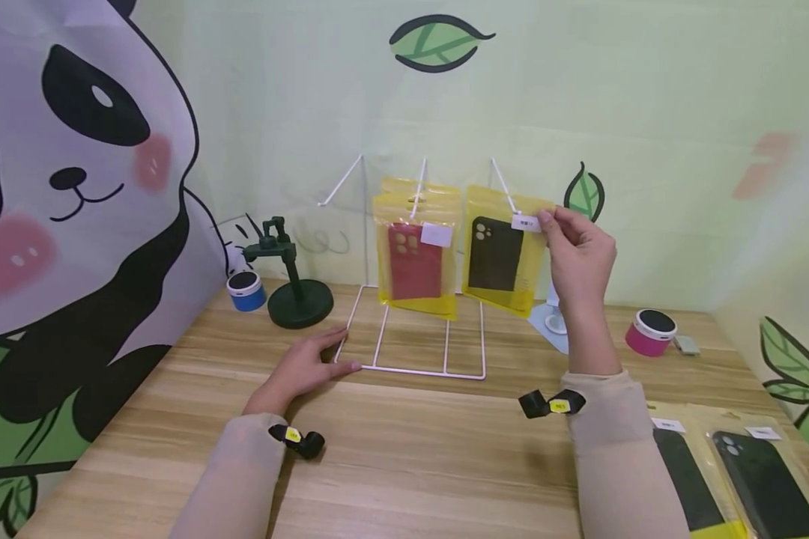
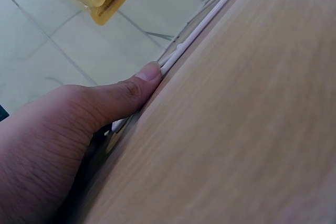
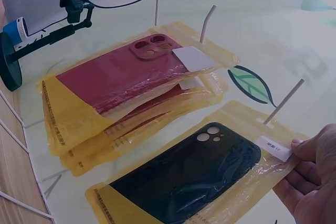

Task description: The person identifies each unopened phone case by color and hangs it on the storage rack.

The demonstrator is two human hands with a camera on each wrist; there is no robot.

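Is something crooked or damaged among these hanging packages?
No damage shows. The yellow plastic pouch with black phone case looks slightly askew: its bottom edge slopes, perhaps because the right hand pinches its side.

Before you, the yellow pouch (image 1: 505, 301) at the right of the rack looks like thin, glossy plastic, wrinkled where it catches light. The black case (image 1: 495, 258) inside looks smooth and fairly matt, as does the red case (image 1: 414, 266) to its left, behind similar shiny film. The white label (image 1: 526, 223) looks like matt paper. Your rack (image 1: 411, 370) is smooth, white-coated wire, seemingly metal. Beneath it, the tabletop (image 1: 411, 449) shows wood grain with a low sheen. Far left, the green stand (image 1: 300, 305) looks like matt plastic; the blue speaker (image 1: 248, 302) has smooth plastic sides. Your sleeves (image 1: 620, 457) are soft, matt cloth.
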